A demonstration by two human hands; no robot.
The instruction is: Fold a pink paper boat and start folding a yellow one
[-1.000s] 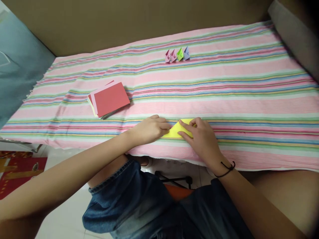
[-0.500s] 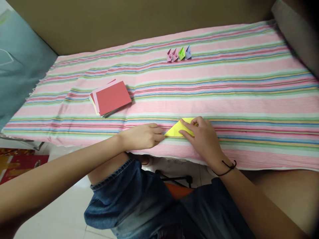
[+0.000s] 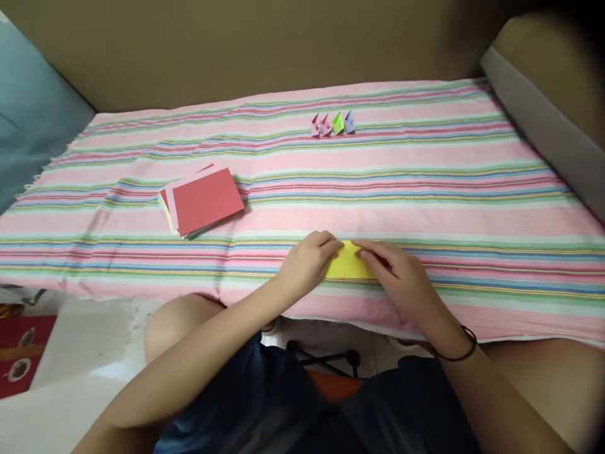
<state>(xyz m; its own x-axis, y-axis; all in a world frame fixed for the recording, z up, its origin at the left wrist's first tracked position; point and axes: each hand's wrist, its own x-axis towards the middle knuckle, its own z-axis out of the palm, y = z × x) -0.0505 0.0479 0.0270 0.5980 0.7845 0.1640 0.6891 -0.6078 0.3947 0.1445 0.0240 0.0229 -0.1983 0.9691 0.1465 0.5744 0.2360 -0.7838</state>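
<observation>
A piece of folded yellow paper (image 3: 346,266) lies near the front edge of the striped cloth, with one straight edge toward me. My left hand (image 3: 312,257) has its closed fingers on the paper's left side near the top. At the upper right of the same sheet, my right hand (image 3: 401,271) grips with thumb and forefinger. Both hands hide the paper's outer ends. Fingertips of the two hands are a short way apart.
The pink striped cloth (image 3: 401,221) covers the long surface. A stack of coloured paper (image 3: 208,203), red on top, sits to the left. Several small folded paper pieces (image 3: 337,123) stand in a row farther back. A grey-edged cushion (image 3: 543,107) bounds the right side.
My left hand has moved right and up, from the paper's left tip to its top left side. A corner visible at the left before is now covered. The view has tilted slightly.
</observation>
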